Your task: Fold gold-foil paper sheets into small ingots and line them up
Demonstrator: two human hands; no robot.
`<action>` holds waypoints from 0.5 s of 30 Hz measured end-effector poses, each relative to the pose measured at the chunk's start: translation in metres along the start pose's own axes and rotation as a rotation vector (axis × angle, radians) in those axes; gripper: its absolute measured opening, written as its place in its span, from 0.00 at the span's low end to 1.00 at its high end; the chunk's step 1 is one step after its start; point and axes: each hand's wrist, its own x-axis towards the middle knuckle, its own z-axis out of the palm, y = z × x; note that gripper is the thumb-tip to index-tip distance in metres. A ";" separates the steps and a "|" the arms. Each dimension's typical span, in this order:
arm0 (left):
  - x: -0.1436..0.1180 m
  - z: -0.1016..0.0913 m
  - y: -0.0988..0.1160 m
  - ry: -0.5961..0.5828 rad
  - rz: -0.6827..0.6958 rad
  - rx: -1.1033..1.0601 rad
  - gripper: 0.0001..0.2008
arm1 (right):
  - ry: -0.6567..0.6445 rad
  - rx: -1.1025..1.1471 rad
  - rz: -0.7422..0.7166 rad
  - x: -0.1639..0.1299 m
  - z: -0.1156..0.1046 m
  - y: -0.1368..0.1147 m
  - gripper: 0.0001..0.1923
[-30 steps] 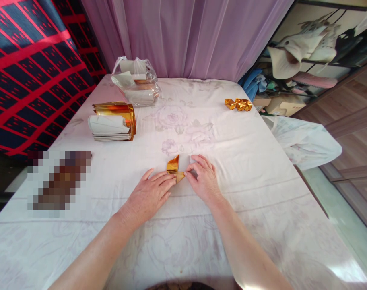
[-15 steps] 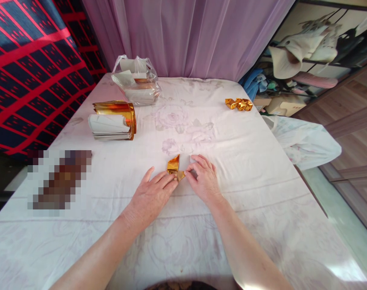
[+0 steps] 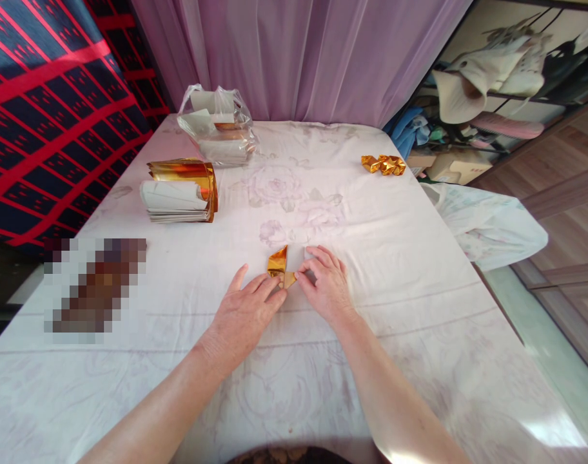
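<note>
A partly folded sheet of gold foil paper [image 3: 277,262] lies on the tablecloth in front of me; a pale face of it shows between my hands. My left hand [image 3: 248,304] lies flat with its fingers stretched out and its fingertips resting on the paper's near edge. At the right, my right hand [image 3: 325,283] is closed, thumb and index finger pinching the small pointed corner of the paper. Its other fingers curl above the sheet's right side and hide part of it.
A curved stack of gold foil paper [image 3: 180,196] stands at the left, before a clear plastic bag [image 3: 221,138] holding more sheets. Folded gold foil pieces [image 3: 383,165] sit near the right back edge. A blurred-out object [image 3: 98,283] lies at left. Shelves with hats [image 3: 461,96] stand right.
My left thumb and fingers have spread apart slightly at the paper's near edge. My right hand keeps its pinch on the corner. The view has shifted a little.
</note>
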 end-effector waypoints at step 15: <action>-0.001 0.001 -0.001 -0.025 0.004 0.037 0.13 | 0.017 -0.005 -0.006 0.001 0.001 -0.002 0.03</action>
